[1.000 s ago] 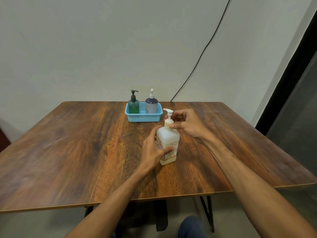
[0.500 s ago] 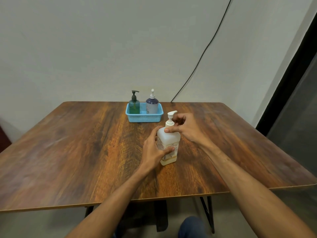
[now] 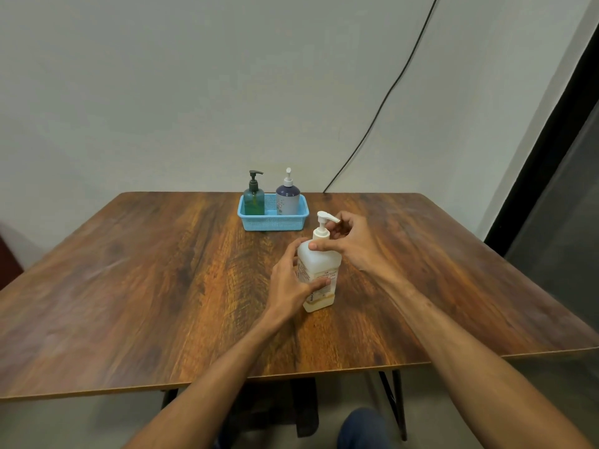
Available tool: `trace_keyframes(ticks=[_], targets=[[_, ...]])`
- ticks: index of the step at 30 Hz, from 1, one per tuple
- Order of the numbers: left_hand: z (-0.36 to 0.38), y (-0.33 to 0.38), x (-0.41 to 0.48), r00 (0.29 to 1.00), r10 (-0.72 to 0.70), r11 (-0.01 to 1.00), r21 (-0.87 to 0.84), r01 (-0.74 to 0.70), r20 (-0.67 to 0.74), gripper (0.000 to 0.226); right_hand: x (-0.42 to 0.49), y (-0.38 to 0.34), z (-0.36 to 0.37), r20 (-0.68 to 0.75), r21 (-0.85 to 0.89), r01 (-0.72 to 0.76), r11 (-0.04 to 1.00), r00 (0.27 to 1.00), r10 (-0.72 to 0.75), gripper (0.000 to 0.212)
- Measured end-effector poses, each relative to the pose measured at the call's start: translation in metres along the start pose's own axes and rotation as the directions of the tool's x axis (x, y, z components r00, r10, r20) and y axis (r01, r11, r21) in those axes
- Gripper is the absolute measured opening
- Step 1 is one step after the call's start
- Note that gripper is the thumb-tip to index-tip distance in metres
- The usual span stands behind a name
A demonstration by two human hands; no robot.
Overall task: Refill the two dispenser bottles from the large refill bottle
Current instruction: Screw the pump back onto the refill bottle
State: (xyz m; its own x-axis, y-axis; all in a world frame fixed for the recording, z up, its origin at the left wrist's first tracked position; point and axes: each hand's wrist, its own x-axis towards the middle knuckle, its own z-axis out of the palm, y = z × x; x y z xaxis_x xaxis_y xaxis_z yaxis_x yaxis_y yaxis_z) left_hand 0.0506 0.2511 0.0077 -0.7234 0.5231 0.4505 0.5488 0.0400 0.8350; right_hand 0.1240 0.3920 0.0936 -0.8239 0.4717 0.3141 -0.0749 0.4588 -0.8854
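The large refill bottle [image 3: 321,264], translucent white with a white pump head, stands upright near the middle of the wooden table [image 3: 146,286]. My left hand [image 3: 290,283] grips its body from the left side. My right hand [image 3: 351,241] holds the pump collar at the bottle's neck, thumb in front and fingers curled behind. Behind them a green dispenser bottle [image 3: 253,196] with a black pump and a dark blue dispenser bottle [image 3: 287,194] with a white pump stand upright in a light blue basket [image 3: 272,222].
A black cable [image 3: 382,102] runs down the wall to the table's back edge. A dark door frame [image 3: 544,134] stands on the right. The table's front edge is near my body, with a knee [image 3: 363,426] showing below it.
The pump head has turned: its spout pointed toward the right hand's fingers, then swung further right. My right hand shifted its hold lower on the collar. The left hand stayed put.
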Motion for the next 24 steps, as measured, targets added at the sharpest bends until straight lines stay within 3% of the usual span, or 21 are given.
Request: trace_keyframes(ticks=[4,7,10,13,16,19,21,24], targets=[[0.001,-0.001,0.000,1.000,-0.005,1.000,0.001,0.005,0.004,0.087,-0.004,0.001,-0.002,0.055,0.027,-0.019,0.999,0.998,0.018,0.051],[0.001,-0.001,0.000,1.000,-0.001,1.000,0.006,0.001,-0.001,0.086,-0.002,-0.003,-0.004,0.074,0.050,-0.010,0.999,0.997,0.006,0.043],[0.000,0.000,0.000,1.000,0.002,1.000,-0.001,-0.002,0.005,0.086,-0.001,-0.005,0.002,0.000,0.039,0.008,0.999,1.000,-0.008,0.039],[-0.001,0.002,0.000,1.000,0.005,1.000,-0.014,-0.005,0.008,0.086,-0.002,-0.002,0.011,-0.038,0.017,0.034,0.999,0.999,-0.033,0.050],[-0.002,0.003,0.000,1.000,0.004,1.000,-0.017,-0.004,0.007,0.084,-0.002,0.001,0.004,0.038,0.028,0.012,1.000,0.999,-0.013,0.058],[-0.002,0.002,0.000,1.000,0.010,1.000,-0.009,-0.010,0.010,0.083,-0.001,-0.002,-0.004,0.081,0.014,0.015,1.000,0.997,-0.016,0.045],[0.000,0.000,0.000,1.000,0.014,1.000,-0.008,-0.014,0.012,0.083,-0.001,-0.003,-0.003,0.032,0.024,0.026,0.999,0.999,-0.026,0.036],[0.000,0.002,0.000,1.000,0.015,1.000,-0.014,-0.015,0.007,0.084,-0.003,-0.002,0.007,-0.052,0.013,0.051,0.999,0.997,-0.050,0.046]])
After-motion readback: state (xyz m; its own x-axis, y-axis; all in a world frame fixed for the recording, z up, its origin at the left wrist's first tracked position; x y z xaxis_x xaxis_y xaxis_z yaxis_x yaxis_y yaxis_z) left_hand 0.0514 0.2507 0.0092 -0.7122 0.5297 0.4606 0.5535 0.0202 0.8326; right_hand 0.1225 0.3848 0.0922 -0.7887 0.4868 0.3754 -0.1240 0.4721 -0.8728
